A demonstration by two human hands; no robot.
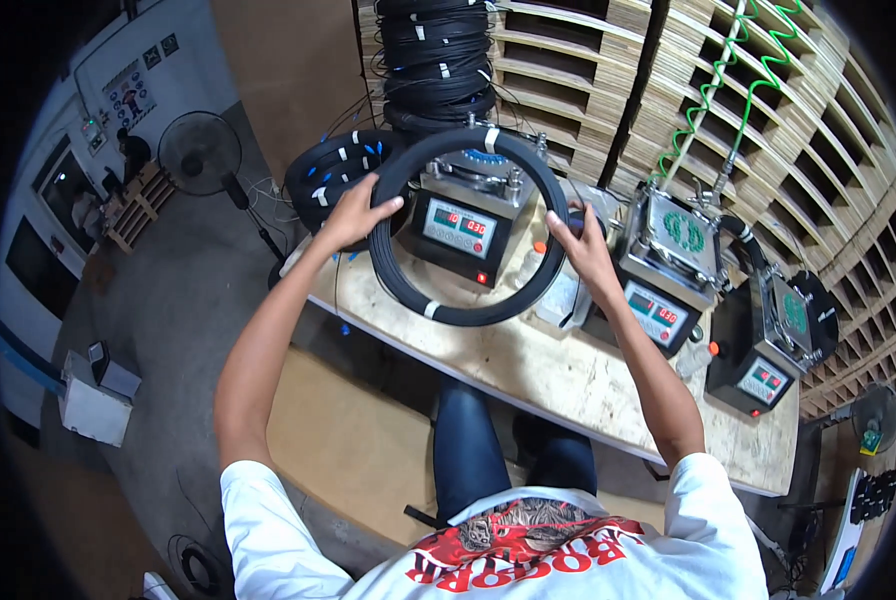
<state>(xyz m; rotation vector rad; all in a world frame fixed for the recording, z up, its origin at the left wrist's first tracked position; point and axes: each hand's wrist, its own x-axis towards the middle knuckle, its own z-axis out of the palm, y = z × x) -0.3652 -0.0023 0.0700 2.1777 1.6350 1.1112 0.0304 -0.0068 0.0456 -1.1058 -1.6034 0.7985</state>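
Between my two hands I hold up a large coil of black cable, bound with white ties, above the workbench. My left hand grips its left side, thumb over the inner edge. On the opposite side my right hand closes round the ring, thumb on the front. Through the coil's opening shows a machine with a red digital display and a round metal top. Behind my left hand lie more black cable coils with blue-tipped ends.
A tall stack of black coils stands at the back, before wooden pallets. Two more display machines sit to the right, near an orange-capped bottle. A standing fan is at the left. The wooden bench has a front edge near my knees.
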